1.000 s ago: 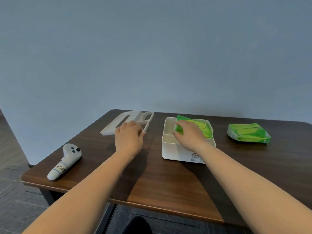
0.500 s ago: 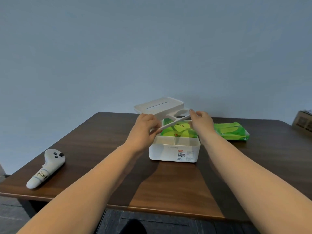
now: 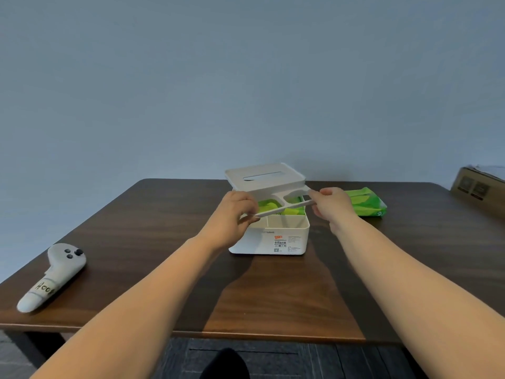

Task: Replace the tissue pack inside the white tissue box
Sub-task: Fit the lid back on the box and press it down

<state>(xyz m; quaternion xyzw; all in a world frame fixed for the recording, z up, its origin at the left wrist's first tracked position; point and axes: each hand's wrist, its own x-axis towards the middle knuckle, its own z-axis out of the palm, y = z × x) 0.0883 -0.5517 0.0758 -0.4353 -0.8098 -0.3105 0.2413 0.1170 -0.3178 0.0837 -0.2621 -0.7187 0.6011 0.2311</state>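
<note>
The white tissue box [image 3: 269, 240] stands open on the dark wooden table [image 3: 164, 242], with a green tissue pack [image 3: 269, 207] lying in its rear compartment. Just above the box I hold its white lid [image 3: 266, 181], tilted with the front edge lower; the slot on top faces up. My left hand [image 3: 235, 212] pinches the lid's near left edge. On the opposite side, my right hand [image 3: 332, 203] grips the near right corner. A second green tissue pack [image 3: 367, 202] lies on the table just right of the box, behind my right hand.
A white handheld controller [image 3: 53, 274] with black buttons and handwriting lies near the table's left front edge. A cardboard box [image 3: 479, 187] sits at the far right edge. A blue-grey wall rises behind the table. Dark floor shows below the front edge.
One second ago the lid lay flat at the left and my right hand pressed the pack into the box. Both hands now hold the lid over the box, slightly lower than half a second ago.
</note>
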